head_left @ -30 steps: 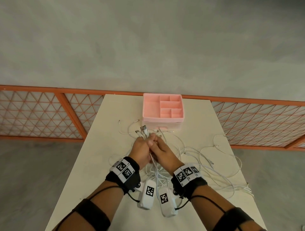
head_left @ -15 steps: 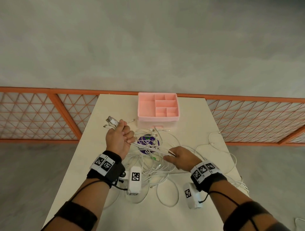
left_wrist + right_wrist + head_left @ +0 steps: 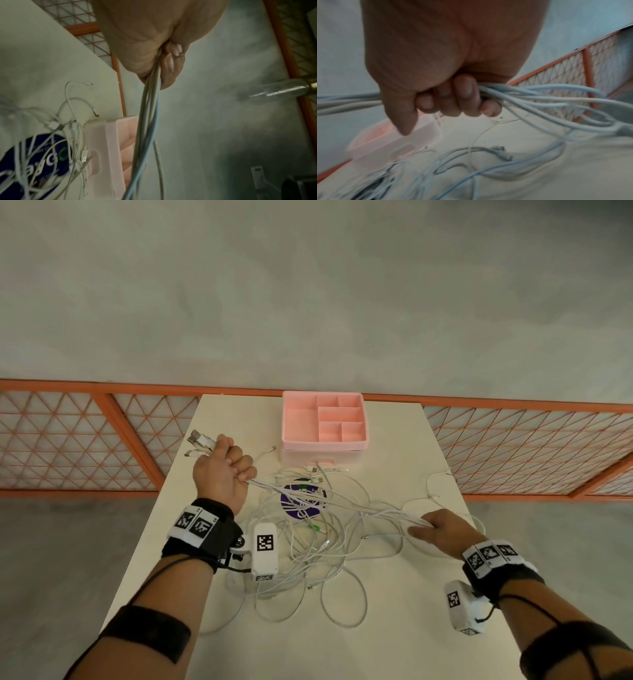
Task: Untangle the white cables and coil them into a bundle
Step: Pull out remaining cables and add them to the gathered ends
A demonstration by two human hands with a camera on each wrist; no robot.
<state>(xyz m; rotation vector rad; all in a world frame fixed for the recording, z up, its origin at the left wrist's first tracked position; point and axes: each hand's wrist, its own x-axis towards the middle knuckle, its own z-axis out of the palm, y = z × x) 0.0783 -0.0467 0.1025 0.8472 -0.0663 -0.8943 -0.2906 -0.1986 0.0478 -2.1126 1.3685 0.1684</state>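
Note:
Several white cables (image 3: 318, 546) lie tangled on the cream table (image 3: 394, 645). My left hand (image 3: 224, 470) is raised at the left and grips a bunch of them in a fist, with the USB plugs (image 3: 200, 441) sticking out past it. The same strands (image 3: 342, 503) stretch across to my right hand (image 3: 440, 530), whose fingers (image 3: 464, 100) curl round them near the right edge. In the left wrist view the cables (image 3: 149, 121) hang down from my left hand (image 3: 164, 63). Loose loops (image 3: 547, 108) trail out of my right hand (image 3: 453, 97).
A pink compartment tray (image 3: 323, 445) stands at the far middle of the table. A purple round sticker (image 3: 303, 501) lies under the cables. Orange lattice fencing (image 3: 513, 446) runs behind the table, with grey floor on both sides.
My hands, close together over the pile a second ago, have pulled apart. The left went up and left with the plug ends; the right slid along the strands toward the right edge.

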